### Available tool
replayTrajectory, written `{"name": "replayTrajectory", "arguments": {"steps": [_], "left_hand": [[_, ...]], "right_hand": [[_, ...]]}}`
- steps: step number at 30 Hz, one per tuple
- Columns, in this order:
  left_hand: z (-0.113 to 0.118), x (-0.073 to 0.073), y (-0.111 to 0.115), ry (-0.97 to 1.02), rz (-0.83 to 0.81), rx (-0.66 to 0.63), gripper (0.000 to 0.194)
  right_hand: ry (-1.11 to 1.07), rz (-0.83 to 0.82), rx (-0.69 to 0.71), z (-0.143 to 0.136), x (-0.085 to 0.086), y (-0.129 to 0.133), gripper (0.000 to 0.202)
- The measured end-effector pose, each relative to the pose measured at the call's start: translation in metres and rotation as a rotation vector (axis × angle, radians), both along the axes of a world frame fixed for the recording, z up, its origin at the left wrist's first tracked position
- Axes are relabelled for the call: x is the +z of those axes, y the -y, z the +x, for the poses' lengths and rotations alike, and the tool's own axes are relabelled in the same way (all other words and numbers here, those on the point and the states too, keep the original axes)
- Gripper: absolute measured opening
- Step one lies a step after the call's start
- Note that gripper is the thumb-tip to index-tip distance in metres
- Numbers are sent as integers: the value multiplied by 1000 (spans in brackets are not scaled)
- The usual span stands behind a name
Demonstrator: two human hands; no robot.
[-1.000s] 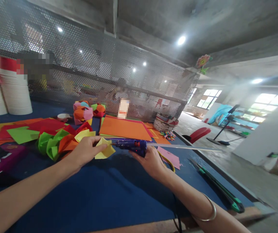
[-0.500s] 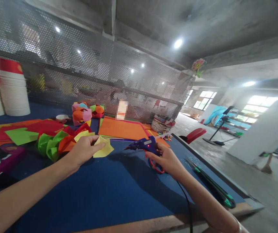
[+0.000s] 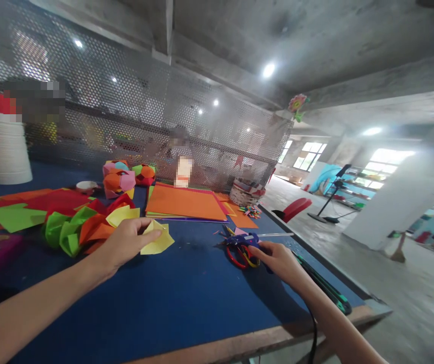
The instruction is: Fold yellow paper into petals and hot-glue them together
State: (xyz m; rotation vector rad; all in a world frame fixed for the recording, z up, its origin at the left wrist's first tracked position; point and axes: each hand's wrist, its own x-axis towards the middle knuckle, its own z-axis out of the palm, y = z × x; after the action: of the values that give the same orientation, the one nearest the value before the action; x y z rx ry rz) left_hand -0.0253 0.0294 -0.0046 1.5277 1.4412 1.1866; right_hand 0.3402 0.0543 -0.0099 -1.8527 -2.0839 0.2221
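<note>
My left hand (image 3: 126, 242) pinches a yellow folded paper piece (image 3: 159, 241) between thumb and fingers. Beside that hand lies a chain of folded paper in green, orange and red (image 3: 73, 228). My right hand (image 3: 277, 258) grips a blue glue gun (image 3: 242, 238) with a clear glue stick jutting from its back and a black cord trailing down. Under the glue gun lie scissors with red and yellow handles (image 3: 236, 259). To the right of my right hand rests a green and black utility knife (image 3: 329, 288).
Orange paper sheets (image 3: 186, 199) are stacked at the table's back. Paper balls (image 3: 118, 179), loose coloured sheets (image 3: 17, 216) and stacked paper cups (image 3: 4, 146) stand leftward. A woven basket (image 3: 245, 193) sits at the back right. A perforated metal screen (image 3: 126, 111) rises behind the blue table (image 3: 156, 308).
My right hand has moved right and down with the glue gun, away from the yellow paper and over the scissors. The left hand keeps its pinch. The view has shifted slightly right.
</note>
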Motion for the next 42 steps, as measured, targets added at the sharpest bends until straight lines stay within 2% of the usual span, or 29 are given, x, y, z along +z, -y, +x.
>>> {"name": "replayTrajectory", "arguments": {"steps": [3, 5, 8, 11, 13, 16, 18, 22, 27, 34, 38, 42], "left_hand": [[2, 0, 0, 4, -37, -50, 41], [3, 0, 0, 27, -51, -83, 42], [5, 0, 2, 26, -60, -116, 42], [7, 1, 6, 19, -67, -147, 40], [7, 1, 8, 40, -79, -184, 37], [6, 2, 8, 96, -96, -232, 37], [6, 2, 8, 118, -112, -248, 39], [7, 5, 8, 85, -122, -257, 40], [10, 3, 8, 57, -120, -276, 43], [10, 3, 8, 30, -110, -276, 45], [10, 3, 8, 9, -105, -268, 43], [11, 4, 9, -9, -99, -258, 37]], "right_hand": [[145, 186, -83, -10, 6, 11, 37], [157, 316, -95, -25, 14, 19, 30], [47, 331, 135, -57, 30, 24, 24], [-190, 166, 448, -98, 40, 16, 18], [-364, -22, 588, -124, 40, 3, 15], [-693, -326, 651, -154, 33, -15, 11], [-746, -389, 664, -165, 25, -21, 21], [-940, -499, 672, -171, 15, -18, 47], [-995, -518, 656, -168, 14, -10, 52], [-957, -451, 644, -168, 8, -9, 42], [-835, -330, 661, -168, 7, -9, 31], [-677, -205, 611, -169, 11, -4, 20]]}}
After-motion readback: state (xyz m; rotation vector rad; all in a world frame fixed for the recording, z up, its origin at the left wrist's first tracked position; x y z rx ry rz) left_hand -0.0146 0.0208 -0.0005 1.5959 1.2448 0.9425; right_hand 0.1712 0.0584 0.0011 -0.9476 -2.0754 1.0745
